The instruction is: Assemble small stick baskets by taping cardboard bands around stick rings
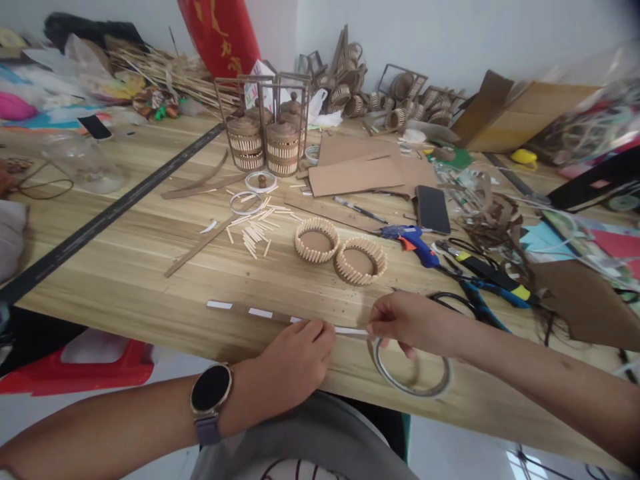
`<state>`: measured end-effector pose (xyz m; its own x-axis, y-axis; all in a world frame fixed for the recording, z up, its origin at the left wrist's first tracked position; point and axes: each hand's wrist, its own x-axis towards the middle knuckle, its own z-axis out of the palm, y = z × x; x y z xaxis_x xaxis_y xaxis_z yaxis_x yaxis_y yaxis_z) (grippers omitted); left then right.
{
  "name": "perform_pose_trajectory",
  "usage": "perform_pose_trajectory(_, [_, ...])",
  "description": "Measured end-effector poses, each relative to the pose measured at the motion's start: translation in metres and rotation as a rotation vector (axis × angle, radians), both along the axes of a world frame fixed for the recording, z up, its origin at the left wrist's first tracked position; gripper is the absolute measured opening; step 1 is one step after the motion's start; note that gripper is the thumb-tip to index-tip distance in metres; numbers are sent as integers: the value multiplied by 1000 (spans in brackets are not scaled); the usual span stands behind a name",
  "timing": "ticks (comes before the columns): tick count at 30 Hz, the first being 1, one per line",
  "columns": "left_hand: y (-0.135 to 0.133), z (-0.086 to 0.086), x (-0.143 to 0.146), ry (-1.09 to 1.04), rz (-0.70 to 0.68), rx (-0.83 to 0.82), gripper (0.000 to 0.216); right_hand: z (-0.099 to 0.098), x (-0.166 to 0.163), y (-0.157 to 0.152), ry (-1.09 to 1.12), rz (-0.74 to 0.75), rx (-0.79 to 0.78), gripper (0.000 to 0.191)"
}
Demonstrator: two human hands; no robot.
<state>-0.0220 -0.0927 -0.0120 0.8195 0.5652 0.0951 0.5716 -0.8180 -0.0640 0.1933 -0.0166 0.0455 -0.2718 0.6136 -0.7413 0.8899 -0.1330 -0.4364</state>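
Observation:
A thin brown strip (pixel 240 311) with short white pieces of tape along it lies near the table's front edge. My left hand (pixel 300 350), fingers closed together, presses on this strip; its fingertips are partly hidden. Just to the right, my right hand (pixel 400 323) pinches the end of a white length of tape (pixel 351 331) that runs along the strip from the left hand. A roll of tape (pixel 443 385) hangs or stands under the right hand. Beyond the hands sit two round rings of small wooden sticks with brown bases, a left one (pixel 316 240) and a right one (pixel 361 261).
Loose sticks (pixel 255 235) lie left of the rings. A blue glue gun (pixel 411 241), black phone (pixel 433 209) and pliers (pixel 483 303) are at right. Lidded stick baskets (pixel 283 148) stand behind, near cardboard sheets (pixel 355 175). A long black strip (pixel 125 200) crosses the left side.

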Motion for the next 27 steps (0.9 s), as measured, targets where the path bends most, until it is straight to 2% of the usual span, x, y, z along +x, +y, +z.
perform_pose_trajectory(9, [0,5,1,53,2,-28,27,-5,3,1,-122,133,33,17])
perform_pose_trajectory(27, [-1,2,1,52,10,-9,25,2,-9,-6,-263,218,148,18])
